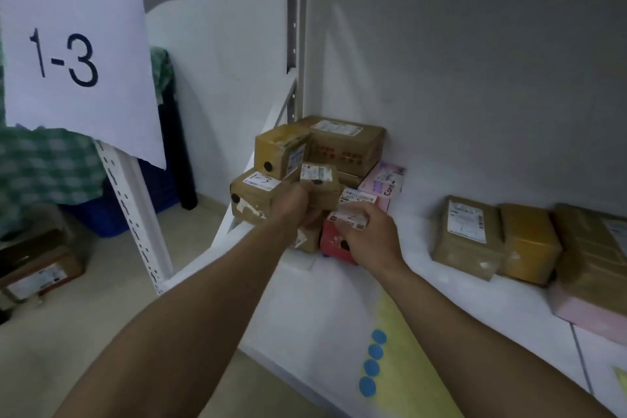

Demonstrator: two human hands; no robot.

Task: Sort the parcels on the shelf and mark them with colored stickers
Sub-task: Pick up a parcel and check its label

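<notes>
Two hands engaged, both at the corner stack.

- Left hand (292, 205): fingers curled against the small brown box (320, 184), which sits mid-stack and touches the box marked 1-3 (255, 196) on its left.
- Right hand (371, 237): fingers folded over the top edge of the red box (330, 244), low at the front of the stack on the shelf (305, 309). The frame is blurred, so you cannot judge how firm either hold is.
- Stack, back left corner: black dots show on several faces, which suggests marked stock.
- Loose lot, right: three brown parcels (470, 237), side by side, no dot visible from here.
- Sticker sheet (400, 366): yellow, four blue dots, near the front edge, well apart from both hands.

Handling note: steady the small brown box with your left while you shift the red one, since boxes rest above and beside it. Seat the red box flat, label up, before you reach for the sheet.
</notes>
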